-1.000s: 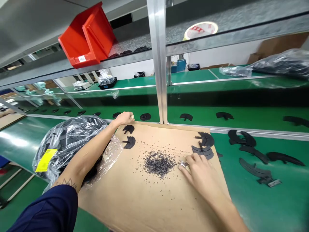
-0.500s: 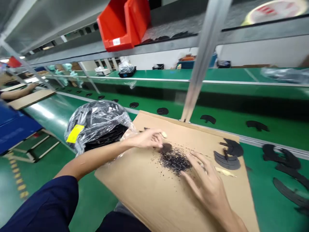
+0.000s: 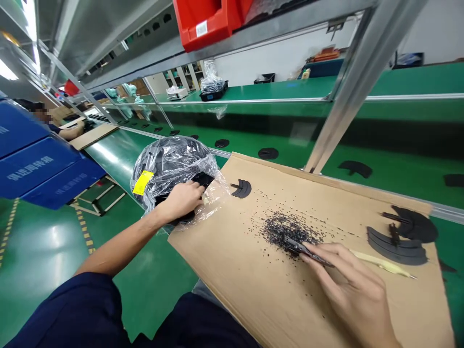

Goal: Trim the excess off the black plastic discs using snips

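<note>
Tweezers (image 3: 304, 250) sat pinched between the thumb and fingers of the right hand (image 3: 348, 287), a narrow hold with the wrist low and the dark tips at the edge of a heap of black granules (image 3: 286, 229); the heap lay on a cardboard sheet (image 3: 232, 261), with loose specks strewn around it. A pale yellow strip (image 3: 380, 262) lay just beside the hand, ending in a thin point; what it was is hard to make out. Two stacks of black arc-shaped parts (image 3: 397, 246) lay further right, and a smaller stack (image 3: 241, 188) lay near the sheet's far edge. The left arm reached across, with the left hand (image 3: 181, 203) curled into a clear plastic bag (image 3: 174, 164) of black parts; a black piece (image 3: 202, 180) showed by the knuckles, but plastic blurred whether it was gripped. A yellow label (image 3: 142, 182) on the bag was unreadable; blue crates (image 3: 39, 166) carried white lettering, too skewed to read. A co-worker's forearm (image 3: 70, 133) showed far left, beyond the green conveyor belt (image 3: 380, 166).
</note>
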A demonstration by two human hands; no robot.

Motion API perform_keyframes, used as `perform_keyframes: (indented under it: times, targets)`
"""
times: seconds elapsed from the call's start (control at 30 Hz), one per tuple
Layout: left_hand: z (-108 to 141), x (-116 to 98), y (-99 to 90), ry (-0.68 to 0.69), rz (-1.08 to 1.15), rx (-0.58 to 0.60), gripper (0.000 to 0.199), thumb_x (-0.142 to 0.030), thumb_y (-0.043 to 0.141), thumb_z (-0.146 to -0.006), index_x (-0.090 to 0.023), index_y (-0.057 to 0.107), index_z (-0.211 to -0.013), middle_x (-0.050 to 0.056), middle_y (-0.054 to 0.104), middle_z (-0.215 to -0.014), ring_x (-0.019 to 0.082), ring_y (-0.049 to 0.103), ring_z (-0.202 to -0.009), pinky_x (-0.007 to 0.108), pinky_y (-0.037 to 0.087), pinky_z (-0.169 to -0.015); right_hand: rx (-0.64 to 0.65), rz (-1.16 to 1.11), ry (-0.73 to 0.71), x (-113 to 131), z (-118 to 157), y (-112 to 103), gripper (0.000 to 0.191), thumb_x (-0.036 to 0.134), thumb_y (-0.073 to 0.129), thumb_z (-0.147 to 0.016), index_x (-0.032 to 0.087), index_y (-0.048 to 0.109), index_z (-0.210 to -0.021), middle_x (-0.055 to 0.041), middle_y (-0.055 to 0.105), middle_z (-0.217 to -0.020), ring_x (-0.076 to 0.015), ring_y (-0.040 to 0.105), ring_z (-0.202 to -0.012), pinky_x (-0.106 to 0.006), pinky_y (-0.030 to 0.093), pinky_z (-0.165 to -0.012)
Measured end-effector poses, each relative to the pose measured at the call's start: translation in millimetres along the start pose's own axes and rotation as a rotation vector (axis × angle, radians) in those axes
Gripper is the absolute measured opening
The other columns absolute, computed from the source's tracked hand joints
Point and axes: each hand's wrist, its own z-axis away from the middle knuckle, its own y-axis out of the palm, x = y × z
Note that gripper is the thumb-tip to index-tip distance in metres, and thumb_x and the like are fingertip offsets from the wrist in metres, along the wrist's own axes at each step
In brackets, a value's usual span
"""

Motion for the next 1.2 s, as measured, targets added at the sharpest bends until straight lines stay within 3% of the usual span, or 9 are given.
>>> perform_keyframes:
  times: [0.1,0.23,0.3,0.4,0.57,0.7,0.8,1.0,1.2]
  targets:
    - [7.6,30.8,3.2,-0.063,-0.033,-0.021,0.012,-0.022,0.063,-0.085,-0.016,0.069,-0.076,0.012,0.070,-0.085,0.029,0.069,-0.089,0.033,0.053,-0.074,-0.025,-0.007,0.091,1.8,-1.3,1.5,0.014,0.036,0.066,-0.092,0.027,0.075,-0.098,-0.0049,0.069,-0.081,-0.0188,0.065,-0.070,-0.032,0.052,-0.062]
    - [9.0,33.4,-3.7,-0.118,0.427,-0.341,0.025,-0.037,0.060,-0.090,-0.017,0.074,-0.086,0.004,0.066,-0.067,0.018,0.061,-0.061,0.027,0.046,-0.058,-0.044,-0.058,0.415,1.1,-3.5,1.8,0.034,0.054,0.066,-0.087,0.022,0.068,-0.075,-0.0027,0.063,-0.063,-0.0183,0.060,-0.057,-0.030,0.050,-0.052]
    - [5.1,18.6,-9.2,-0.132,0.796,-0.448,0.032,-0.046,0.063,-0.088,-0.016,0.074,-0.087,0.000,0.061,-0.057,0.014,0.055,-0.049,0.025,0.044,-0.051,-0.045,-0.144,0.588,2.1,-7.7,0.9,0.042,0.061,0.068,-0.083,0.021,0.064,-0.071,-0.0005,0.058,-0.053,-0.0164,0.054,-0.048,-0.028,0.046,-0.044]
    - [-3.9,-19.4,-12.5,-0.049,1.232,-0.461,0.037,-0.051,0.070,-0.083,-0.014,0.074,-0.090,0.003,0.069,-0.065,0.015,0.064,-0.055,0.027,0.054,-0.058,-0.037,-0.310,0.747,8.0,-18.0,2.3,0.049,0.068,0.070,-0.078,0.019,0.063,-0.076,-0.0009,0.059,-0.052,-0.0154,0.054,-0.044,-0.028,0.047,-0.043]
    - [-20.8,-97.6,2.8,0.202,1.575,-0.350,0.048,-0.057,0.079,-0.075,-0.015,0.071,-0.097,0.008,0.075,-0.089,0.020,0.072,-0.077,0.031,0.061,-0.074,-0.004,-0.509,0.833,15.4,-25.6,15.6,0.055,0.070,0.076,-0.069,0.017,0.063,-0.075,-0.0006,0.061,-0.056,-0.0134,0.056,-0.048,-0.027,0.050,-0.047]
    - [-26.6,-147.8,23.8,0.263,1.675,-0.187,0.038,-0.050,0.078,-0.079,-0.017,0.065,-0.090,0.005,0.071,-0.088,0.016,0.070,-0.079,0.026,0.058,-0.072,-0.065,-0.560,0.881,12.0,-14.3,19.3,0.053,0.065,0.082,-0.064,0.016,0.069,-0.081,-0.0016,0.063,-0.068,-0.0123,0.055,-0.054,-0.026,0.050,-0.046]
    - [-22.4,-164.7,37.8,0.241,1.696,-0.044,0.034,-0.041,0.075,-0.083,-0.018,0.061,-0.103,0.005,0.071,-0.093,0.016,0.070,-0.086,0.026,0.058,-0.077,-0.043,-0.570,0.900,11.8,-6.0,15.6,0.051,0.062,0.081,-0.068,0.017,0.073,-0.089,-0.0035,0.068,-0.075,-0.0145,0.058,-0.061,-0.026,0.052,-0.049]
    - [-13.0,-160.8,50.5,0.327,1.567,0.017,0.025,-0.031,0.068,-0.089,-0.018,0.069,-0.110,0.009,0.071,-0.109,0.022,0.068,-0.105,0.034,0.056,-0.093,0.087,-0.524,0.856,15.2,-0.4,15.6,0.042,0.058,0.077,-0.076,0.019,0.074,-0.088,-0.0034,0.071,-0.081,-0.0184,0.063,-0.075,-0.031,0.056,-0.068]
    - [-9.8,-159.4,50.7,0.380,1.335,-0.066,0.030,-0.030,0.068,-0.091,-0.018,0.067,-0.118,0.008,0.074,-0.102,0.020,0.071,-0.091,0.033,0.060,-0.082,0.130,-0.488,0.894,17.6,0.3,18.0,0.040,0.059,0.074,-0.078,0.019,0.070,-0.082,-0.0016,0.066,-0.076,-0.0161,0.058,-0.070,-0.028,0.051,-0.064]
